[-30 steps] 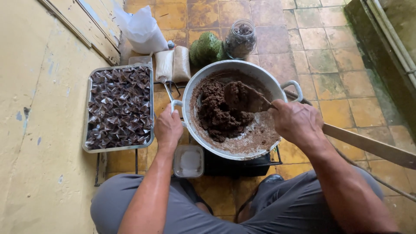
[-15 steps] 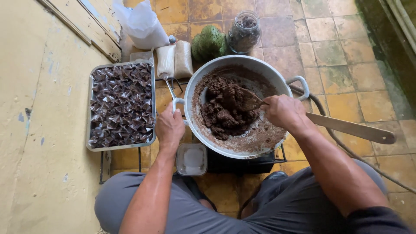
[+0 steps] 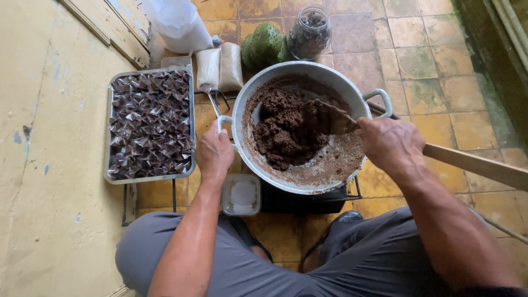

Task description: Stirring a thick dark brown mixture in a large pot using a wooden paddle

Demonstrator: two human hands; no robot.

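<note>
A large metal pot (image 3: 258, 82) sits on a low black stove between my knees. It holds a thick dark brown paste (image 3: 286, 132). My left hand (image 3: 213, 154) grips the pot's left handle. My right hand (image 3: 389, 144) is closed on a long wooden paddle (image 3: 478, 165), whose blade is sunk in the paste near the pot's middle.
A metal tray (image 3: 108, 159) of several dark wrapped pieces stands to the left of the pot. A small clear tub (image 3: 241, 194) lies below the pot. Behind it are two white bags (image 3: 220, 67), a green spiky fruit (image 3: 264, 45), a glass jar (image 3: 309, 32) and a white plastic bag (image 3: 179, 22). A yellow wall runs along the left.
My right hand has shifted with the paddle, pushing the paste toward the pot's left and middle. My left hand stays on the handle.
</note>
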